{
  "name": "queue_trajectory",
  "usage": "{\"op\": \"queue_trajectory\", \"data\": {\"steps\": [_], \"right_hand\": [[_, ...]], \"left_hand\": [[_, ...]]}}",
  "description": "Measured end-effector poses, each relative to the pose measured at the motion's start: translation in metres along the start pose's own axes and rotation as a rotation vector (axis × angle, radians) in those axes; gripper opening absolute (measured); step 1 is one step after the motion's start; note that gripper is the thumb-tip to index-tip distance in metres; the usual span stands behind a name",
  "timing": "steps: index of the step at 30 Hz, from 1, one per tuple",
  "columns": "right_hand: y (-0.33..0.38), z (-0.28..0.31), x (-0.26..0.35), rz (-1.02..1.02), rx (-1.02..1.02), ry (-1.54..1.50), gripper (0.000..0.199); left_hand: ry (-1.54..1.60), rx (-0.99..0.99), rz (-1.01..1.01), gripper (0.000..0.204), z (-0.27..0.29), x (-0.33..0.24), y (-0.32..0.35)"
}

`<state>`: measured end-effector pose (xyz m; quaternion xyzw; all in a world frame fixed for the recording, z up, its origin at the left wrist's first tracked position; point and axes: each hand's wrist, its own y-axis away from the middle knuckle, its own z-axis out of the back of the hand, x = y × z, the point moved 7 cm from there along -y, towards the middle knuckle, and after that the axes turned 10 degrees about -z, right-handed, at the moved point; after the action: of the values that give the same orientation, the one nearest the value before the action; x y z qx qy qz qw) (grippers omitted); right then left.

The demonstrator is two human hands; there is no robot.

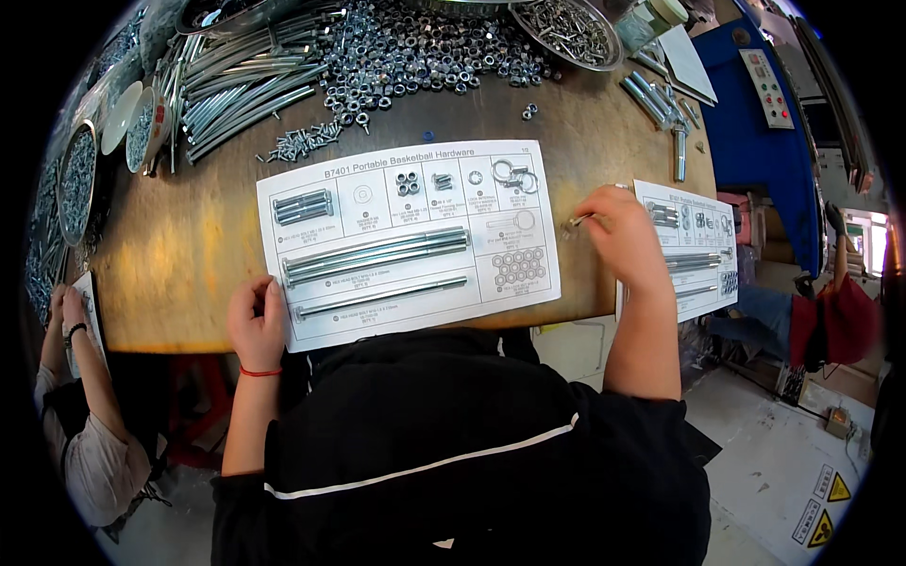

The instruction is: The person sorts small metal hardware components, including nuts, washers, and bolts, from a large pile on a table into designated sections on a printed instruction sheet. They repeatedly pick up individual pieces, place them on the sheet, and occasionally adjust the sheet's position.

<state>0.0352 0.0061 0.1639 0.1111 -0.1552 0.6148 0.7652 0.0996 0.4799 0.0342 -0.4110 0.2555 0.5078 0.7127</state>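
Note:
A white hardware card (396,250) lies tilted over the table's near edge, divided into boxes showing long bolts, short bolts, nuts and rings. At its lower left corner my left hand (257,325) is closed, thumb on top, gripping the card's edge. My right hand (623,236) is in the air just off the card's right side. Its thumb and fingers are pinched together on a small metallic piece, too small to name. Partly beneath my right forearm, a second, similar card (694,250) rests on the table's right end.
Loose nuts (406,66), long bolts (250,90) and small screws (302,141) are heaped along the far side. A metal bowl (571,33) of small parts stands behind. Thick bolts (661,104) lie at right. Another person's hands (68,307) hold a card at far left.

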Motion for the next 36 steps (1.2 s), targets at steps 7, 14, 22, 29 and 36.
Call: {"op": "queue_trajectory", "data": {"steps": [7,14,22,29,36], "right_hand": [[-0.007,-0.073,0.069,0.202,0.220,0.080,0.020],[0.010,-0.073,0.043,0.033,0.022,-0.122,0.012],[0.005,-0.067,0.039,0.138,-0.162,-0.133,0.012],[0.015,-0.062,0.037,0.199,-0.131,-0.132,0.021],[0.025,-0.062,0.029,0.241,-0.185,-0.041,0.022]], "left_hand": [[-0.012,-0.011,-0.020,0.014,0.000,0.000,-0.002],[-0.014,-0.017,-0.022,0.012,0.000,-0.002,0.000],[-0.053,0.003,-0.027,0.011,0.001,-0.008,-0.004],[-0.085,0.005,-0.030,0.011,0.001,-0.006,-0.003],[-0.026,0.009,-0.021,0.010,0.000,-0.007,-0.003]]}}
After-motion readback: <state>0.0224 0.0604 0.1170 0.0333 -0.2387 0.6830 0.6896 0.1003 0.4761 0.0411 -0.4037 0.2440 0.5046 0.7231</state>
